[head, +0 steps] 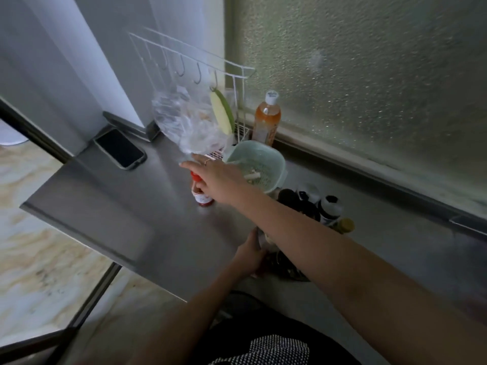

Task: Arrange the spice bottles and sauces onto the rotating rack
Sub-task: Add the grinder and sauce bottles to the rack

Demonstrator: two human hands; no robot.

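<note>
A small sauce bottle (202, 198) with a red cap and a white-and-red label stands on the steel counter (126, 206). My right hand (214, 177) reaches over it, fingers past the cap and thumb against its near side. The rotating rack (290, 270) sits near the counter's front, largely hidden under my right forearm. It carries several dark bottles (303, 206), one with a black-and-white cap (330, 206) and one with a yellow cap (345, 225). My left hand (250, 255) grips the rack's left edge.
A pale green colander (259, 159) stands just behind my right hand. A crumpled clear plastic bag (184, 122) hangs from a white wire hook rack (189, 52). An orange liquid bottle (266, 119) stands by the frosted window. A black phone (120, 148) lies at back left.
</note>
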